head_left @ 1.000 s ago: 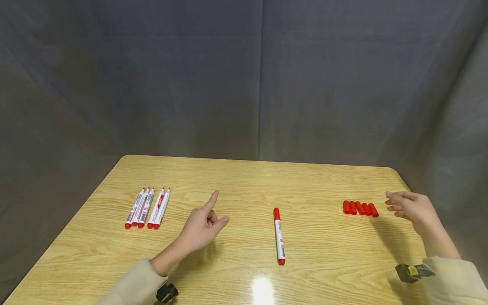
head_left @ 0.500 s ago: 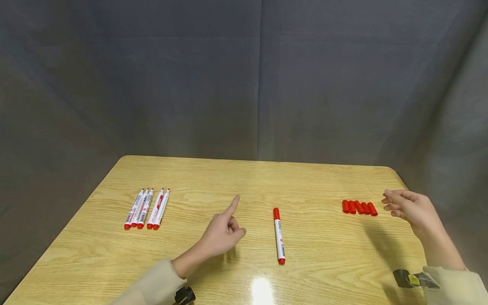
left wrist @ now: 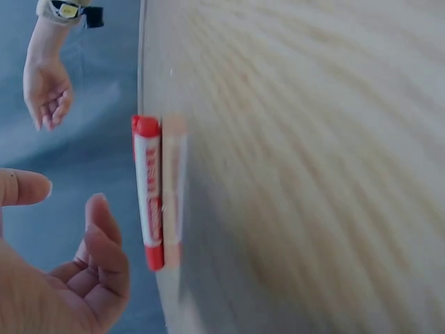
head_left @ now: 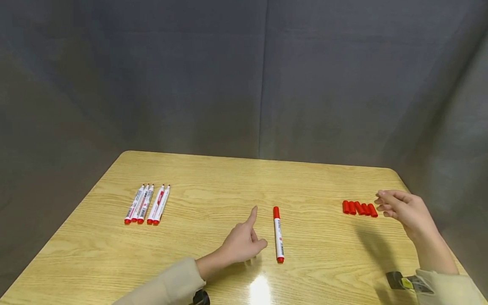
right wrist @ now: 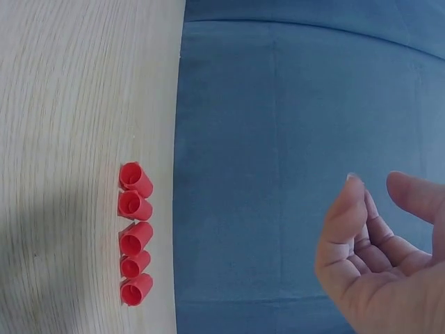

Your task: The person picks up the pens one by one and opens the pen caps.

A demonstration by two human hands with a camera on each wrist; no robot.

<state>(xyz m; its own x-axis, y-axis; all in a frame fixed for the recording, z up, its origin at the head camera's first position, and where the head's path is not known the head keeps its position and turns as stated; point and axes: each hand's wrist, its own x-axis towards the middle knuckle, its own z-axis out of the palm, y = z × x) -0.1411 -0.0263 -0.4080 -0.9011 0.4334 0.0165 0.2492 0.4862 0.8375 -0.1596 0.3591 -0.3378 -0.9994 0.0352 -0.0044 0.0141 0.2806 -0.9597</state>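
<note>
In the head view a capped red-and-white marker [head_left: 278,237] lies on the table, its red cap toward the far edge. My left hand [head_left: 242,242] hovers just left of it, index finger and thumb stretched out, the other fingers bent, holding nothing. The left wrist view shows the marker [left wrist: 151,195] beyond the spread thumb and fingers. At the right, a row of red marker caps [head_left: 359,208] lies on the wood. My right hand [head_left: 406,214] hangs beside the row, fingers loosely bent around nothing. Hollow ends of the caps [right wrist: 135,240] face the right wrist camera.
Several uncapped markers [head_left: 146,204] lie side by side at the left, tips pointing away. The wooden table [head_left: 213,173] ends at a far edge with rounded corners. Behind it hangs a dark grey curtain [head_left: 190,84]. Dark devices are strapped at both wrists.
My left hand has travelled right, from near the uncapped markers to beside the capped marker. The right hand has drifted slightly left toward the caps. The markers and caps stay put.
</note>
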